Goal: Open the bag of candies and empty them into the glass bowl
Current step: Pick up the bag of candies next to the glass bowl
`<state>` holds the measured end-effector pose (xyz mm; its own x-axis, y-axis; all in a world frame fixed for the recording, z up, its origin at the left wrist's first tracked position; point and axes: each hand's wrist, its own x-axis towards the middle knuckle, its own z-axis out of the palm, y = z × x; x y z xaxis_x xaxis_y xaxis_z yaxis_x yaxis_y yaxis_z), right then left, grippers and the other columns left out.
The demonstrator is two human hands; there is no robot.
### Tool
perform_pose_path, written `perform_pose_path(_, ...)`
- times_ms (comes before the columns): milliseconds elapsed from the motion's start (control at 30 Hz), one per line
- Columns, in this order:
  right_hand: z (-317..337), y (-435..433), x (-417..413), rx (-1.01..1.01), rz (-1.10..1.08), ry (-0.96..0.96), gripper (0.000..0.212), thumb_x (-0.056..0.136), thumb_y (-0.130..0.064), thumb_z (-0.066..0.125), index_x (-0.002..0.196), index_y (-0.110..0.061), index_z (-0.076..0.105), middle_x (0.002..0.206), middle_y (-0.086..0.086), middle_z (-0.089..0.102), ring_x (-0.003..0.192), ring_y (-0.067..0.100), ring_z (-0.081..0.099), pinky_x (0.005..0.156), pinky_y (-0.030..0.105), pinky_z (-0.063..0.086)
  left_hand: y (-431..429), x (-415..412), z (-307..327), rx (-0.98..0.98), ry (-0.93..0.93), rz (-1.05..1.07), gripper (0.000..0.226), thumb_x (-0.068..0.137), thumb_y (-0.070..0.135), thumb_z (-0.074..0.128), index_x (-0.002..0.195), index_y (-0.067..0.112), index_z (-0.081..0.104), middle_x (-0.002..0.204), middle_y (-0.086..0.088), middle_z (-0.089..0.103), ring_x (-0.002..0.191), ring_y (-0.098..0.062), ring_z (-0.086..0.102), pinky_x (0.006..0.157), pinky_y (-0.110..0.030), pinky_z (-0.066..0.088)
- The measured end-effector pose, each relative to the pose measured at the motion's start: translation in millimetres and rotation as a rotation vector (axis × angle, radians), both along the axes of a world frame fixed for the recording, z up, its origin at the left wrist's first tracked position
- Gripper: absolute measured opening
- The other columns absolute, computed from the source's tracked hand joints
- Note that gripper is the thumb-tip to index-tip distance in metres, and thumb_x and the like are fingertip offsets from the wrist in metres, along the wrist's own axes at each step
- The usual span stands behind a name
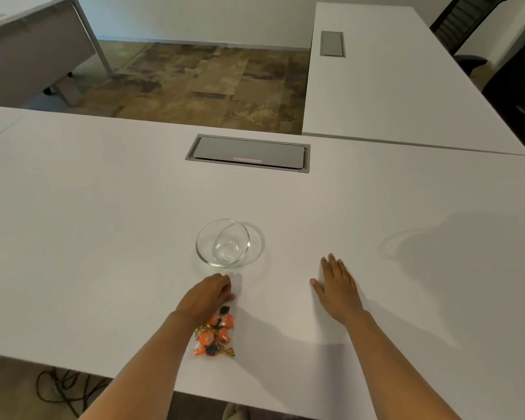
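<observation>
Covering the candy bag's (215, 333) top, left hand (208, 294), grip unclear

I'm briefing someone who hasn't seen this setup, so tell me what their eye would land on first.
The bright orange bag of candies stands out most, lying on the white table near its front edge, with the left hand curled over its far end. Just beyond sits the empty glass bowl, upright near the table's middle. The right hand lies flat on the table, off to the right, holding nothing.
</observation>
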<state>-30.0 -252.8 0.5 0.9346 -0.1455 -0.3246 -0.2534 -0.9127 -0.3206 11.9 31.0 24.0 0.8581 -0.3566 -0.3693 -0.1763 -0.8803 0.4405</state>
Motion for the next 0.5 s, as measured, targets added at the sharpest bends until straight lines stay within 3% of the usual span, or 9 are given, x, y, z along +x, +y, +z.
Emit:
perform_pose_path(67, 5, -1, 3, 0.054, -0.024, 0.01, 0.06, 0.098, -0.039, 0.029, 0.147, -0.012, 0.007, 0.159, 0.007, 0.001, 0.147, 0.023, 0.001, 0.121, 0.037, 0.009, -3, 0, 7, -0.069, 0.11, 0.031, 0.017, 0.091, 0.024, 0.054, 0.078, 0.015, 0.048, 0.081, -0.005, 0.066, 0.07, -0.018, 0.06, 0.062, -0.023, 0.043)
perform_pose_path(167, 14, 1, 7, 0.157, -0.07, 0.001, 0.058, 0.098, -0.037, 0.033, 0.147, -0.012, 0.013, 0.158, 0.007, 0.011, 0.146, 0.023, 0.009, 0.119, 0.037, 0.015, -13, 3, 21, -0.174, 0.285, 0.059, 0.013, 0.084, 0.021, 0.065, 0.077, 0.015, 0.056, 0.068, -0.004, 0.065, 0.052, -0.01, 0.056, 0.055, -0.018, 0.046)
perform_pose_path(300, 32, 11, 14, 0.326, -0.13, -0.084, 0.056, 0.097, -0.036, 0.037, 0.146, -0.015, 0.019, 0.156, 0.005, 0.021, 0.144, 0.022, 0.015, 0.117, 0.037, 0.02, -31, 13, 48, -0.33, 0.414, 0.059, 0.004, 0.077, 0.017, 0.072, 0.077, 0.015, 0.069, 0.05, 0.012, 0.063, 0.05, -0.001, 0.056, 0.059, -0.017, 0.048)
perform_pose_path(400, 51, 18, 25, 0.444, -0.17, -0.129, 0.054, 0.096, -0.036, 0.038, 0.145, -0.018, 0.022, 0.155, 0.005, 0.023, 0.143, 0.021, 0.016, 0.116, 0.039, 0.02, -44, 23, 72, -0.493, 0.509, 0.133, 0.016, 0.079, 0.009, 0.071, 0.094, 0.005, 0.072, 0.066, 0.006, 0.07, 0.058, -0.003, 0.064, 0.055, -0.014, 0.052)
perform_pose_path(500, 77, 24, 41, 0.554, -0.21, -0.197, 0.049, 0.097, -0.034, 0.039, 0.142, -0.017, 0.03, 0.151, 0.004, 0.032, 0.14, 0.021, 0.024, 0.117, 0.04, 0.024, -53, 36, 93, -0.646, 0.53, 0.209, 0.024, 0.08, 0.006, 0.069, 0.104, 0.001, 0.069, 0.081, -0.004, 0.072, 0.071, -0.01, 0.068, 0.064, -0.016, 0.057)
